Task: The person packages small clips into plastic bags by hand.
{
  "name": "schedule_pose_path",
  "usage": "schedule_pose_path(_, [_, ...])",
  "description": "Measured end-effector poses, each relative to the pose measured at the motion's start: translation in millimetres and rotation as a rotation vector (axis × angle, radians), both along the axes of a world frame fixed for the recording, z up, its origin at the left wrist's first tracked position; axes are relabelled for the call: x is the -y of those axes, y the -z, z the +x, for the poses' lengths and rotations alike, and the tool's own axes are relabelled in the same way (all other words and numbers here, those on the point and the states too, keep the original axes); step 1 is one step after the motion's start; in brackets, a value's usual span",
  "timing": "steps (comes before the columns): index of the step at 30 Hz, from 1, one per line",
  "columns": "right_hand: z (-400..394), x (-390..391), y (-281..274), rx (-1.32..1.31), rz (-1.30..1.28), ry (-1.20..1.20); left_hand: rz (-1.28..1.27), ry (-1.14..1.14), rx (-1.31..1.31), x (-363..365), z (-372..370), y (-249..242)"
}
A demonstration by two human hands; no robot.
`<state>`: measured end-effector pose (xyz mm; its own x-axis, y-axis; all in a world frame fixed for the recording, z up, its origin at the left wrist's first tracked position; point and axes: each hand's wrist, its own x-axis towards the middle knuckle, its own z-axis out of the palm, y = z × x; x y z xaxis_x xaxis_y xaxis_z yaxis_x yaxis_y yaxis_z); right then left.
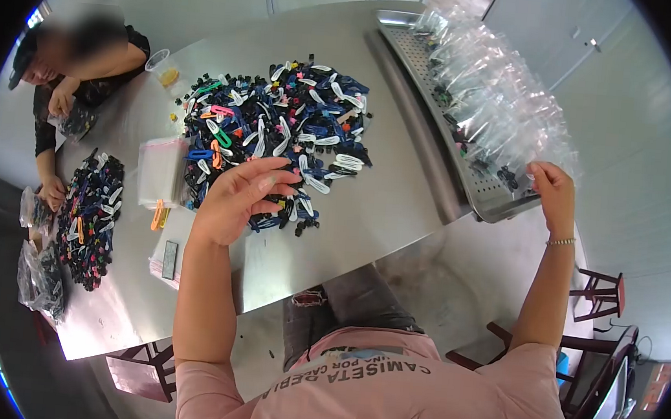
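A broad pile of hair clips [237,107] in black, navy, white and a few bright colours lies on the steel table. My left hand [235,198] is over the pile's near edge, its fingers apart and nothing visible in them. At the right, my right hand [555,197] is closed in a pinch at the near corner of a perforated metal tray [487,210]. Its fingertips meet a clear plastic bag [512,164] with small dark items in it; the exact grip is partly hidden. Many more filled clear bags [480,71] stand in rows along the tray.
A stack of clear empty bags [160,172] lies left of the pile, with orange clips [158,215] beside it. A plastic cup [160,63] stands behind. At the left, a co-worker [87,56] handles a bag near a second clip pile [90,218]. Stools [603,296] stand on the floor.
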<state>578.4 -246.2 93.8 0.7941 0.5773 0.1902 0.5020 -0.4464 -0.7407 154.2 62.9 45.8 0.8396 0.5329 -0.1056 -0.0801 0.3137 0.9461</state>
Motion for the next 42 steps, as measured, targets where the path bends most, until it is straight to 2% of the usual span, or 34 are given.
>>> schedule_pose_path(2, [26,14,22,-0.03,-0.061,0.031,0.05,-0.035,0.002,2,1,-1])
schedule_pose_path(4, [33,18,35,0.161,0.02,0.112,0.071,-0.116,0.013,1,2,2])
schedule_pose_path(5, [36,23,40,0.159,0.028,0.112,0.079,-0.116,0.013,1,4,2])
schedule_pose_path(7, [16,21,39,0.277,0.042,0.253,0.069,-0.19,0.018,2,4,-1])
schedule_pose_path(11, [-28,20,51,0.263,0.151,0.23,0.204,-0.282,-0.092,16,-3,-13])
schedule_pose_path(13, [-60,12,63,0.346,0.316,0.198,0.31,-0.346,-0.127,29,-14,-9])
schedule_pose_path(15, [-101,-4,74,0.382,0.41,0.06,0.396,-0.442,-0.182,43,-30,15])
schedule_pose_path(16, [-118,-11,80,0.355,0.426,0.001,0.522,-0.531,-0.278,56,-37,22])
schedule_pose_path(18, [-146,-26,90,0.746,0.182,-0.266,0.753,-0.667,-0.387,78,-54,34])
schedule_pose_path(20, [-170,-50,96,0.763,0.224,-0.395,0.925,-0.74,-0.497,91,-74,40])
schedule_pose_path(21, [-182,-58,97,0.789,0.242,-0.478,0.92,-0.764,-0.512,94,-84,40])
schedule_pose_path(23, [-209,-80,94,0.764,0.187,-0.513,1.267,-0.884,-0.787,102,-102,38])
schedule_pose_path(25, [-229,-107,100,0.585,0.27,-0.673,1.192,-0.905,-0.889,104,-112,41])
schedule_pose_path(27, [-245,-129,105,0.539,0.279,-0.715,1.463,-0.926,-1.0,98,-119,43])
schedule_pose_path(28, [-249,-134,106,0.494,0.283,-0.749,1.498,-0.885,-1.051,94,-121,47])
schedule_pose_path(32, [-252,-136,109,0.544,0.257,-0.723,1.525,-0.811,-1.04,84,-121,48])
schedule_pose_path(34, [-245,-132,113,0.395,0.278,-0.734,1.491,-0.764,-1.077,81,-118,46])
schedule_pose_path(37, [-245,-129,111,0.441,0.294,-0.721,1.567,-0.759,-1.187,69,-116,53])
schedule_pose_path(40, [-247,-130,107,0.488,0.283,-0.758,1.658,-0.788,-1.16,66,-113,59])
schedule_pose_path(42, [-250,-128,105,0.482,0.285,-0.757,1.609,-0.772,-1.162,67,-113,57])
